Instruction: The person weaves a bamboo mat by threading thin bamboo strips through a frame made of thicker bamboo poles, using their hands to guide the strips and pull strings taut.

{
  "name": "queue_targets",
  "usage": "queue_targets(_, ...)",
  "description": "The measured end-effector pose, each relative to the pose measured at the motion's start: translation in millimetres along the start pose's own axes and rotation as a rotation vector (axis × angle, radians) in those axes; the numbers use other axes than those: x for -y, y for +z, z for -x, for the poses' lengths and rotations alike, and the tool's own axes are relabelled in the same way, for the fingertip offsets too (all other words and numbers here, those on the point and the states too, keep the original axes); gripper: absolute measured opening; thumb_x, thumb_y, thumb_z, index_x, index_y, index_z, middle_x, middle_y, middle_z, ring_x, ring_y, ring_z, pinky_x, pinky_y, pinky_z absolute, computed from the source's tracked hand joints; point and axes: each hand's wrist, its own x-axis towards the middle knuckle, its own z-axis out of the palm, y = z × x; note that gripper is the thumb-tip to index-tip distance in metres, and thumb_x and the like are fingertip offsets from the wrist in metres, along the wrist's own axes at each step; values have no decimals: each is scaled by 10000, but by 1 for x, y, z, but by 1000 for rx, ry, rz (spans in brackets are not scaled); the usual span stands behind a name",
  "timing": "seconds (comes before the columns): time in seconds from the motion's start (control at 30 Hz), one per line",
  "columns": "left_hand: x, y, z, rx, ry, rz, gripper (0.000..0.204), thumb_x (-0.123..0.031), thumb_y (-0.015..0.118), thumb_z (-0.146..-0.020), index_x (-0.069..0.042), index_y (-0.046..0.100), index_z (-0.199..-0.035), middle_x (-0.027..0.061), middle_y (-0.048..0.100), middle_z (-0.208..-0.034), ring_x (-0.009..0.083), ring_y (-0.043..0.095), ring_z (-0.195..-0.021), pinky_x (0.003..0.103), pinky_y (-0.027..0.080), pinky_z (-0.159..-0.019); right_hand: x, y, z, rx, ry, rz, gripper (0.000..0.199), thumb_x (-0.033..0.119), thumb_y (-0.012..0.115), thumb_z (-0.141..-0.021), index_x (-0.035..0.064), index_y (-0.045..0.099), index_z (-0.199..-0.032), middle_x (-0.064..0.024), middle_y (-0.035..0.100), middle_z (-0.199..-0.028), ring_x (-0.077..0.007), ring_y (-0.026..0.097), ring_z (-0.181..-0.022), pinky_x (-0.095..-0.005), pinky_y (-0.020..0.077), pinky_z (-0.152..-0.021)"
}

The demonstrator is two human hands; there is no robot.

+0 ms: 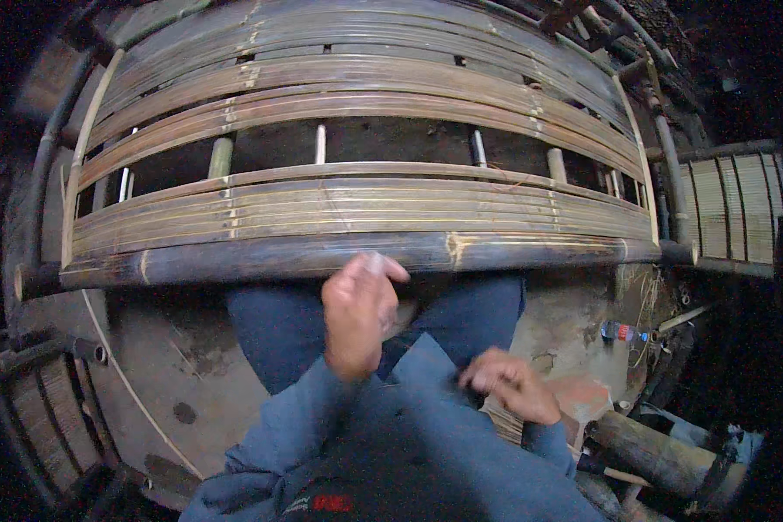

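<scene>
My left hand (359,306) is raised just before the dark round front pole (296,257) of a bamboo bench. Its fingers are bent and pressed together near the pole; what they hold, if anything, is too small to make out. Lower and to the right, over my lap, my right hand (515,387) has its fingers curled in, with the tips smeared by motion. Whatever might be in it does not show. Bamboo slats (365,206) form the seat behind the pole, tied across at several places, and a wide gap parts them from the farther slats (365,80).
A thin reddish strand (518,181) lies on the slats. On the floor at right are a plastic bottle (625,332) and a thick bamboo pole (657,448). Smaller bamboo furniture stands at far right (729,209) and lower left (56,409). A long thin stick (139,396) lies at left.
</scene>
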Motion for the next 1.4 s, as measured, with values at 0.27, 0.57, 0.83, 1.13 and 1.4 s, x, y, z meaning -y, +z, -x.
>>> queue_targets(0.27,-13,53,67,1014,-15,-844,213,-239,625,-902,-57,642,-1012,224,690,-941,367,678,-930,502,546,-761,64,-6,-73,42,149,-785,349,299,651,-993,-34,674,-1091,-29,621,-778,-90,540,-607,-275,477,-555)
queue_targets(0.57,-43,-131,-128,-7,326,-1195,250,-277,679,-895,-57,695,-1011,177,681,-1030,381,634,-1029,491,499,-883,91,-59,-31,-783,-783,-840,137,168,638,-953,97,543,-885,-52,572,-869,-202,564,-732,-441,498,-856)
queue_targets(0.83,-25,-174,-179,337,-96,-1116,312,-331,776,-838,-28,709,-804,194,686,-789,395,655,-800,483,492,-727,91,-85,25,-603,-519,-447,366,327,661,-977,116,404,-825,-6,385,-690,-136,405,-602,-368,408,-673)
queue_targets(1.13,-2,-188,-184,400,-99,-747,380,-247,744,-881,9,558,-670,53,434,-563,110,409,-607,374,371,-571,136,-109,-63,-592,-373,-399,266,309,647,-959,61,556,-990,-35,535,-781,-106,462,-592,-292,454,-615)
queue_targets(1.4,6,-157,-198,130,-364,-1109,324,-291,693,-873,-108,739,-1137,196,701,-1173,349,670,-1114,439,518,-976,111,-55,-341,-86,-422,879,333,20,646,-820,-2,639,-1152,-262,689,-1034,-431,669,-954,-442,548,-844)
